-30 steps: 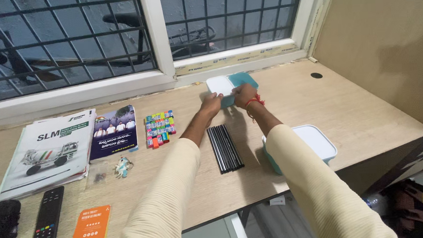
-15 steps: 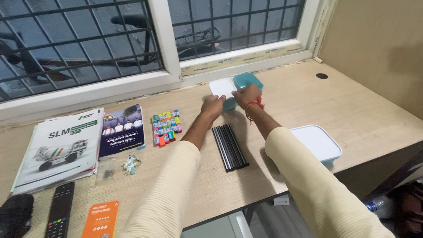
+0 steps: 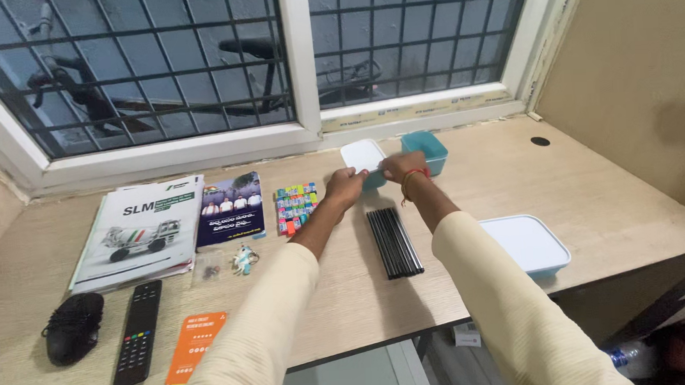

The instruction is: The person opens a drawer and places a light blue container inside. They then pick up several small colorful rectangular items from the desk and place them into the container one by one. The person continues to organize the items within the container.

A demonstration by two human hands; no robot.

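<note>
Both hands grip the white lid (image 3: pixel 361 154) at the bench's (image 3: pixel 466 170) far edge, left hand (image 3: pixel 345 187) and right hand (image 3: pixel 400 167) apart; best lifted level, clear of the teal box (image 3: pixel 426 144) just beside.

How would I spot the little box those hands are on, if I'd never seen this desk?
Start at the barred window and drop to the wooden desk below its sill. Near the back edge, both hands meet on a small teal box with a white lid. Its twin on its right has no lid; the closed box near the front is bigger.
</note>
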